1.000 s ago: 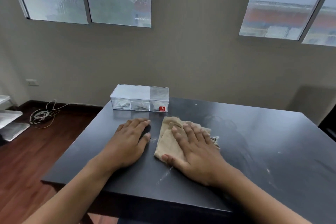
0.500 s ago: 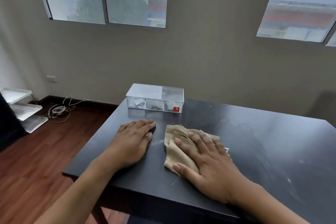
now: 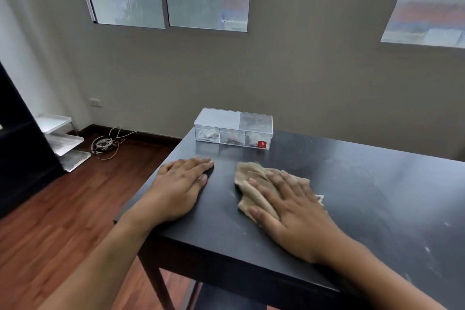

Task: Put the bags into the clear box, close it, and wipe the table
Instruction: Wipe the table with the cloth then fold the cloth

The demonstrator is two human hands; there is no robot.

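The clear box [image 3: 233,128] stands at the far left corner of the black table [image 3: 364,184], its lid down, with small bags visible in its compartments and a red sticker on the front. A beige cloth [image 3: 251,184] lies crumpled on the table in front of the box. My right hand [image 3: 289,206] presses flat on the cloth, fingers spread. My left hand [image 3: 180,186] rests flat on the bare tabletop near the left edge, holding nothing.
White smears and specks mark the tabletop at the right. Off the table's left edge is wooden floor with a coil of cable [image 3: 105,145], a white tiered rack [image 3: 63,141] and a dark cabinet [image 3: 17,148]. A wall with windows stands behind the table.
The view has shifted left and the table now sits further right in frame. My right hand with the cloth has moved slightly right, away from my left hand, which stays flat.
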